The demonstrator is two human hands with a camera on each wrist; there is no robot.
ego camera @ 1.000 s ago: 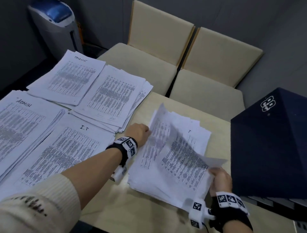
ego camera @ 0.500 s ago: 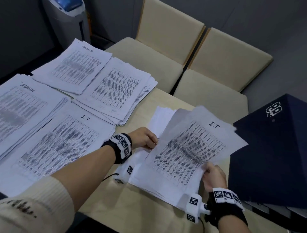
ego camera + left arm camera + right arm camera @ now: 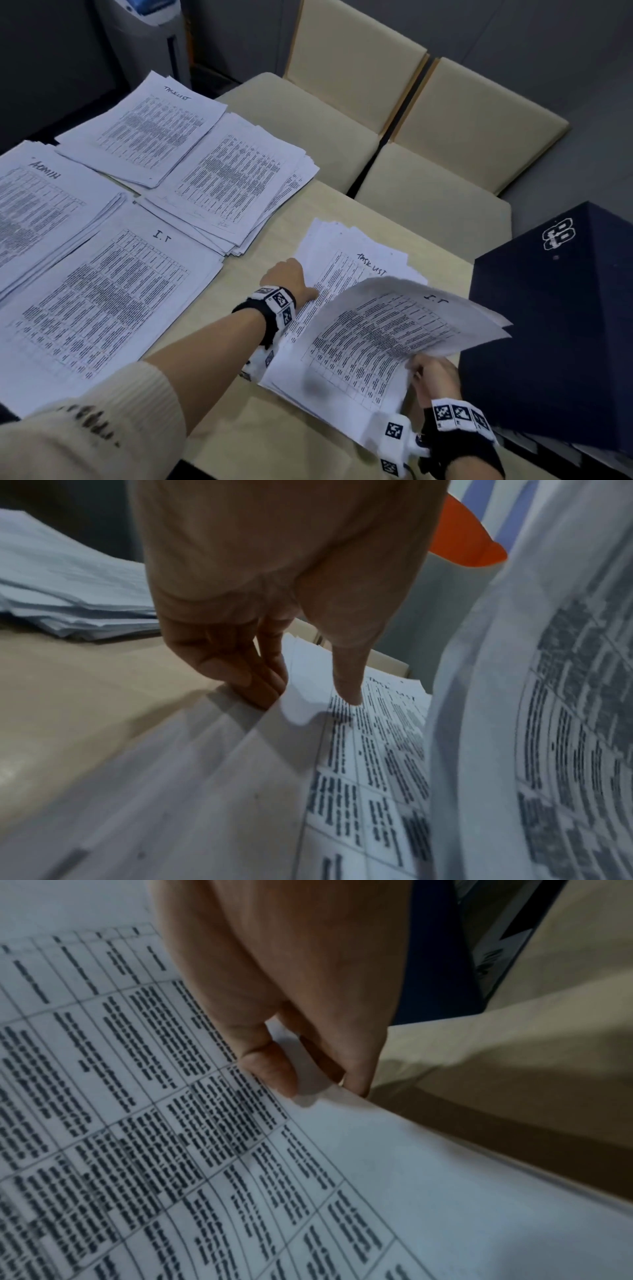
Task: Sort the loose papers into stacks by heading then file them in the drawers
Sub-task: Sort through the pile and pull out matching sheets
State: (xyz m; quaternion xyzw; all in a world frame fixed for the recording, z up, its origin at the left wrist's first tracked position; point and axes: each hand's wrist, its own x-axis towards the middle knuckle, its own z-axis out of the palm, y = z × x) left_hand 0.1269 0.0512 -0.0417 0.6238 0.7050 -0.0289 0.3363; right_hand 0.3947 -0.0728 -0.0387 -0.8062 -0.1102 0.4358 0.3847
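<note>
On the table's right part lies the unsorted pile [image 3: 342, 246], its top sheet headed TASK LIST [image 3: 377, 750]. My left hand [image 3: 291, 281] is at the pile's left edge. In the left wrist view the thumb [image 3: 347, 691] lies on that top sheet and the fingers [image 3: 260, 680] are against its raised edge, pinching it. My right hand [image 3: 430, 373] pinches the near right corner of a few sheets headed I.T [image 3: 394, 329] and holds them tilted above the pile; the thumb [image 3: 274, 1074] is on top and the fingers are beneath.
Sorted stacks cover the left: ADMIN [image 3: 37, 205], I.T [image 3: 102, 291], TASK LIST [image 3: 147, 126] and one more stack [image 3: 233, 178]. A dark navy drawer box [image 3: 555, 325] stands at the right edge, close to my right hand. Beige chairs [image 3: 445, 144] stand behind the table.
My right hand has swung the I.T sheets right and lower, off the pile's far part, uncovering the TASK LIST sheet. My left hand has stayed at the pile's left edge.
</note>
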